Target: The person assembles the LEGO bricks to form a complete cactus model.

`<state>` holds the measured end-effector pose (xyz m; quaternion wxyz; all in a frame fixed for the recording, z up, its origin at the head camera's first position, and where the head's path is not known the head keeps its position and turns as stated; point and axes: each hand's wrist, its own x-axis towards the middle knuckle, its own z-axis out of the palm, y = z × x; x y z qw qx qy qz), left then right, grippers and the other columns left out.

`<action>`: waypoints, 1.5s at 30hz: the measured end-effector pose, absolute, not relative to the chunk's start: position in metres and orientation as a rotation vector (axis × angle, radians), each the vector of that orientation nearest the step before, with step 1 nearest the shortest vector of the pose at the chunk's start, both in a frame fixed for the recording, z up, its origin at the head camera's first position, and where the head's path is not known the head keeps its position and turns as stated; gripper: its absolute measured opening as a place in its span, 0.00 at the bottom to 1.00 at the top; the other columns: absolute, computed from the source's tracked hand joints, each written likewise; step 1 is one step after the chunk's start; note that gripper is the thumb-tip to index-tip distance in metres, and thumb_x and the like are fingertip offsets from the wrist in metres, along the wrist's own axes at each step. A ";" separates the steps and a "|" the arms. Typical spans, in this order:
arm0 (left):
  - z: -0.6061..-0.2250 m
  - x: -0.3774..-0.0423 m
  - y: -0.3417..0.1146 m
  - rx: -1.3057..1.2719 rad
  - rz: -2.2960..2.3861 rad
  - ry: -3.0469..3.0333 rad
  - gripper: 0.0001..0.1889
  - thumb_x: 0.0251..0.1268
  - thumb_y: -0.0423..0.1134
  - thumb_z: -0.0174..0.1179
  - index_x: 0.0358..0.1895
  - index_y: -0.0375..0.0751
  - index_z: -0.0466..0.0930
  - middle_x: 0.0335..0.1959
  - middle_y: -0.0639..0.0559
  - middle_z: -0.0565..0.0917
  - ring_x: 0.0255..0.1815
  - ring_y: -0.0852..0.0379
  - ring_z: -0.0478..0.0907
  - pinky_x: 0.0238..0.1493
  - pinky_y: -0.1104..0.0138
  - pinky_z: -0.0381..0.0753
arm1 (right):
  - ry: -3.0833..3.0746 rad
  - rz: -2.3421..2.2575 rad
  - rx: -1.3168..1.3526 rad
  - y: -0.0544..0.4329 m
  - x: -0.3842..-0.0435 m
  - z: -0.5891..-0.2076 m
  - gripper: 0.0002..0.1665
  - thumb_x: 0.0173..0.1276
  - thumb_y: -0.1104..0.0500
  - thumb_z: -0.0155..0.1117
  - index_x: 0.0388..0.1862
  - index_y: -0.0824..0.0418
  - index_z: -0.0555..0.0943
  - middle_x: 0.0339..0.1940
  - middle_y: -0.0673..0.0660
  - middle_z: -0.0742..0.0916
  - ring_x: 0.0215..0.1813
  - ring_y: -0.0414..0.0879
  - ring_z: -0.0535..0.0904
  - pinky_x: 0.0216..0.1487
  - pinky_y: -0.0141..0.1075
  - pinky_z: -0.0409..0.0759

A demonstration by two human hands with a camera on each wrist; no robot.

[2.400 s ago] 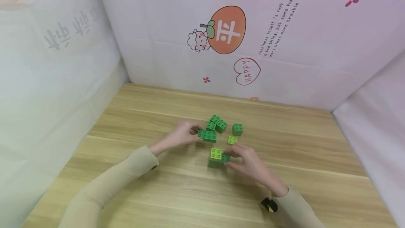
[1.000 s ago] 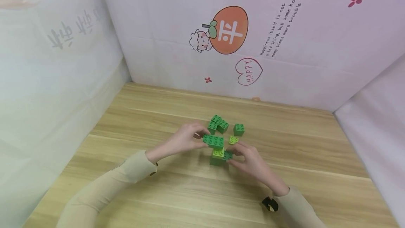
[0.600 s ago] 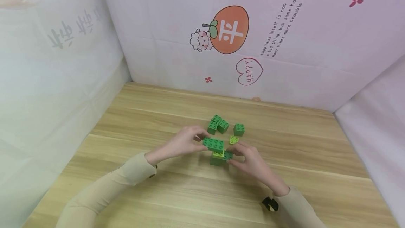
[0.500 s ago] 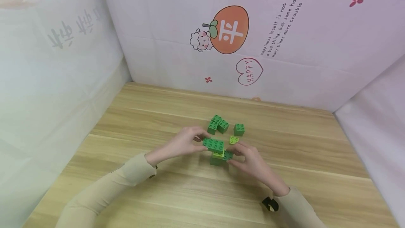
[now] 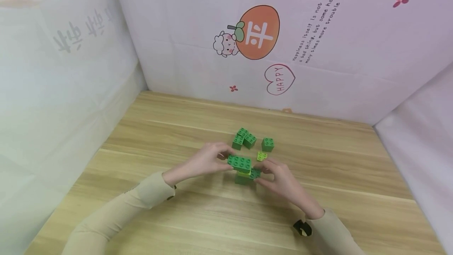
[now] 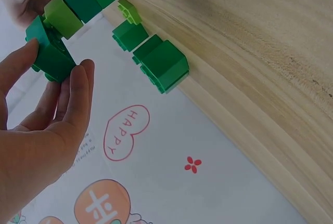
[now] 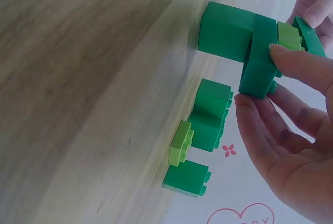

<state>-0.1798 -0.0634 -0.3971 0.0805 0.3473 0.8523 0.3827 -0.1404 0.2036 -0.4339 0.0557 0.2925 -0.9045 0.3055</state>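
Note:
In the head view my left hand (image 5: 209, 160) pinches a long green building brick (image 5: 241, 163) by its left end, studs up, right over the stack. The right wrist view shows this brick slightly tilted against the lime brick (image 7: 287, 35), some lime studs still visible between them. Below the lime brick lies a dark green brick (image 7: 259, 60), which juts out to one side. A tall green brick (image 7: 226, 31) forms the base on the table. My right hand (image 5: 279, 178) grips the jutting end of the dark green brick between thumb and fingers.
Behind the stack, three green bricks (image 5: 249, 141) cluster together on the wooden table (image 5: 184, 129). Another green brick (image 5: 267, 145) stands to their right, and a flat lime brick (image 5: 261, 156) lies near my right fingertips. Printed white cloth (image 5: 198, 70) walls the back and sides.
My left hand has lifted the long green brick from the table left of the stack, carried it right and lowered it onto the lime brick. My right hand keeps its grip.

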 end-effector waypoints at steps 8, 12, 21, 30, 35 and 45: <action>-0.398 -0.179 -0.062 1.055 1.114 2.567 0.21 0.58 0.36 0.70 0.55 0.36 0.80 0.49 0.45 0.86 0.48 0.53 0.85 0.52 0.72 0.86 | -2.739 0.948 0.889 0.204 -0.139 -0.433 0.19 0.52 0.66 0.77 0.44 0.64 0.83 0.41 0.56 0.87 0.42 0.48 0.86 0.44 0.37 0.90; -0.398 -0.179 -0.062 1.053 1.114 2.564 0.21 0.58 0.36 0.70 0.55 0.35 0.80 0.49 0.45 0.86 0.48 0.53 0.85 0.52 0.72 0.86 | -2.736 0.948 0.898 0.204 -0.139 -0.433 0.19 0.53 0.67 0.77 0.44 0.64 0.83 0.41 0.56 0.87 0.42 0.48 0.86 0.44 0.38 0.90; -0.398 -0.180 -0.061 1.078 1.075 2.583 0.21 0.58 0.37 0.70 0.55 0.36 0.81 0.49 0.45 0.86 0.47 0.53 0.85 0.52 0.72 0.86 | -2.722 0.939 0.915 0.203 -0.140 -0.432 0.19 0.52 0.67 0.77 0.45 0.65 0.83 0.41 0.57 0.87 0.41 0.49 0.86 0.43 0.41 0.90; -0.400 -0.182 -0.061 1.139 1.109 2.552 0.20 0.59 0.35 0.70 0.55 0.35 0.81 0.48 0.46 0.86 0.46 0.55 0.85 0.50 0.72 0.87 | -2.764 0.945 0.881 0.203 -0.139 -0.430 0.19 0.54 0.66 0.77 0.45 0.64 0.83 0.42 0.57 0.87 0.43 0.50 0.86 0.45 0.41 0.90; -0.397 -0.179 -0.059 1.097 1.115 2.542 0.21 0.59 0.34 0.69 0.56 0.35 0.80 0.49 0.45 0.86 0.48 0.53 0.84 0.50 0.72 0.87 | -2.769 0.928 0.887 0.203 -0.140 -0.430 0.19 0.54 0.65 0.77 0.46 0.64 0.83 0.42 0.57 0.87 0.43 0.49 0.86 0.46 0.40 0.90; -0.398 -0.178 -0.057 1.058 1.157 2.478 0.21 0.59 0.31 0.68 0.57 0.36 0.80 0.51 0.45 0.86 0.49 0.53 0.84 0.50 0.71 0.87 | -2.750 0.916 0.897 0.203 -0.140 -0.430 0.20 0.52 0.65 0.77 0.45 0.64 0.83 0.42 0.57 0.88 0.42 0.49 0.86 0.44 0.38 0.90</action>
